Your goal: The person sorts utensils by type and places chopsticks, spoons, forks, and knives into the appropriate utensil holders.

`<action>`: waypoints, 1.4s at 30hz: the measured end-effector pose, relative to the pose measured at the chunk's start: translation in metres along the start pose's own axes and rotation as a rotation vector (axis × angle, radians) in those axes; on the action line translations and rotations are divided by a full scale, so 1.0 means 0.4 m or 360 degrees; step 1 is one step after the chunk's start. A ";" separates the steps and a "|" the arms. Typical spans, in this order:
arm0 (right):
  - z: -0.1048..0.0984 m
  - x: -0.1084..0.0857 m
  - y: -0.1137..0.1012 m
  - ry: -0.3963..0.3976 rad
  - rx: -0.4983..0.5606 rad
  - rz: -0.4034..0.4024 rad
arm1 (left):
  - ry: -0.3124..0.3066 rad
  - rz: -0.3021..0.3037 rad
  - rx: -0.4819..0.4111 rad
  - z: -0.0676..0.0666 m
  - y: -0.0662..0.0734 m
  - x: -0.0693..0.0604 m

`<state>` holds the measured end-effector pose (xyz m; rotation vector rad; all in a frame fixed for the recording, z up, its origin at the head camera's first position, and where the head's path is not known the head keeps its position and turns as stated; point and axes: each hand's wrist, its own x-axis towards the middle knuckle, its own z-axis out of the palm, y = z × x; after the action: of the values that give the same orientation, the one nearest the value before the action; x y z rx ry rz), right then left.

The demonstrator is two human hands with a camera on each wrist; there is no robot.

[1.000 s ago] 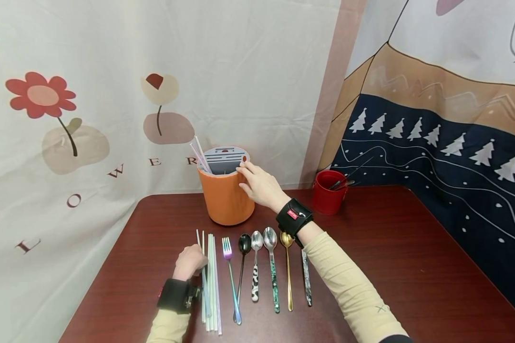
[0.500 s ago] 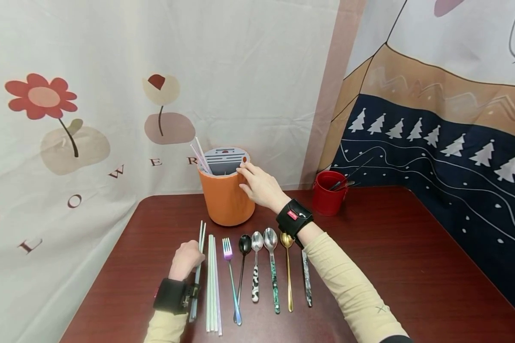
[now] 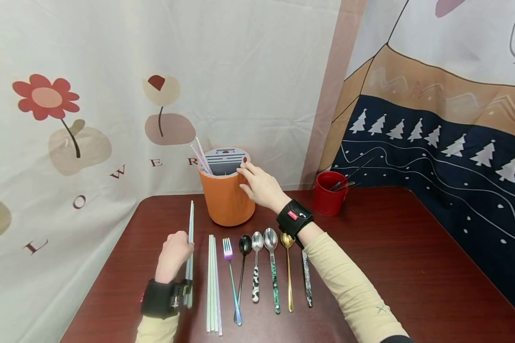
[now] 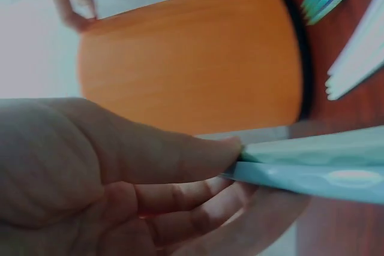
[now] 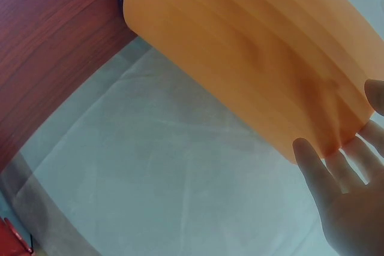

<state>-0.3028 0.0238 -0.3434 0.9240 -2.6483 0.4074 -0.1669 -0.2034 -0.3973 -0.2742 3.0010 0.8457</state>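
Observation:
My left hand (image 3: 174, 253) pinches two pale chopsticks (image 3: 190, 233), one bluish and one greenish, left of the orange holder (image 3: 228, 202). In the left wrist view the thumb and fingers of that hand (image 4: 180, 166) close on the ends of the chopsticks (image 4: 324, 175). My right hand (image 3: 263, 186) rests with extended fingers on the holder's right rim; in the right wrist view its fingertips touch the edge of the orange holder (image 5: 240, 52). Pinkish sticks (image 3: 201, 155) stand in the holder's left side.
On the dark red table (image 3: 369, 267) lie several chopsticks (image 3: 213, 286), a fork (image 3: 231, 276), a black spoon (image 3: 244, 245), silver spoons (image 3: 270, 238), a gold spoon (image 3: 288, 271) and a patterned handle (image 3: 306, 281). A red bucket (image 3: 327, 195) holding utensils stands at the back right.
My left hand has lifted two chopsticks away from the others and carried them left and toward the back. The right hand has stayed on the holder's rim.

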 end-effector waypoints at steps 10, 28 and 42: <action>-0.002 -0.003 0.000 -0.0001 -0.0005 -0.0008 | 0.0338 0.0191 -0.0034 -0.037 0.058 -0.027; -0.001 -0.001 0.002 -0.0016 -0.0005 0.0013 | 0.0888 0.0476 -0.0375 -0.064 0.132 -0.011; 0.006 0.002 0.005 0.0003 -0.0018 0.0004 | 0.1258 0.0755 -0.0633 -0.145 0.210 0.030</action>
<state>-0.3051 0.0238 -0.3453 0.9166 -2.6474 0.3929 -0.1911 -0.1651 -0.3051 0.1698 3.6453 1.7431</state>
